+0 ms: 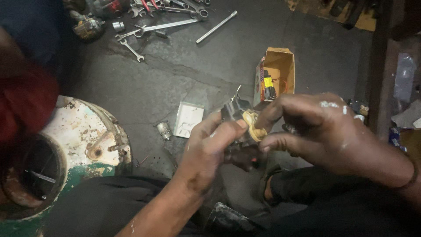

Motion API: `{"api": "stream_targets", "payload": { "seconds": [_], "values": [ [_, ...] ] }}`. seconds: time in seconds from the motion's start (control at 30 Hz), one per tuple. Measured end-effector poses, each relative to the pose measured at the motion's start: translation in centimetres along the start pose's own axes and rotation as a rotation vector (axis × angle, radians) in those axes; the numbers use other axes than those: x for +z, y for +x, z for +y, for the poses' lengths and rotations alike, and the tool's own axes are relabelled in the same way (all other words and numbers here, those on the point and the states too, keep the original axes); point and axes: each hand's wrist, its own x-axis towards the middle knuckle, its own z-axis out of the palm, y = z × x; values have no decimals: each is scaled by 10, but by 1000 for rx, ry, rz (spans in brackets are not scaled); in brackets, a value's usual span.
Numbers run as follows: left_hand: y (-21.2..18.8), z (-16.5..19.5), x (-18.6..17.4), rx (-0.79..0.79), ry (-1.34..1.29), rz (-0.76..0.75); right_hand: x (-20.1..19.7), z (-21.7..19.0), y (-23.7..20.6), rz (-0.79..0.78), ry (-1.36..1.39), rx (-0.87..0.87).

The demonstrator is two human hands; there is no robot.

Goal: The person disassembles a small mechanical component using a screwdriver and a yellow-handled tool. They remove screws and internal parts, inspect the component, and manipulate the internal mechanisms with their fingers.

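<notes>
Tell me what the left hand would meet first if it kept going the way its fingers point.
Likely the open cardboard box, up and to the right beyond the dark part that the left hand grips; depth is unclear.

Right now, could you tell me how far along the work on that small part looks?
Done: the cardboard box lies open. In hand: the left hand and right hand hold a small dark part with a yellowish piece. Left: the wrenches lie untouched.

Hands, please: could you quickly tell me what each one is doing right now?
Left hand: closed around a small dark mechanical part.
Right hand: fingers pinching the yellowish piece on that part.
</notes>
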Motion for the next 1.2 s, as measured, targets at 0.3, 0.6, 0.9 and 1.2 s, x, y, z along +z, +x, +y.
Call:
{"api": "stream_targets", "payload": {
  "seconds": [0.3, 0.6, 0.9, 1.2],
  "values": [
    [2, 0, -1, -53, 58, 14, -1, 10, -3, 5, 77, -243],
    [2, -2, -3, -54, 62, -4, 5, 3, 8, 113, -34, -544],
    [5, -8, -4, -26, 74, -1, 12, 2, 7, 274, -445, -481],
    [4, -13, -1, -17, 10, 36, 14, -9, 3, 329, -563, -440]
  ]
}}
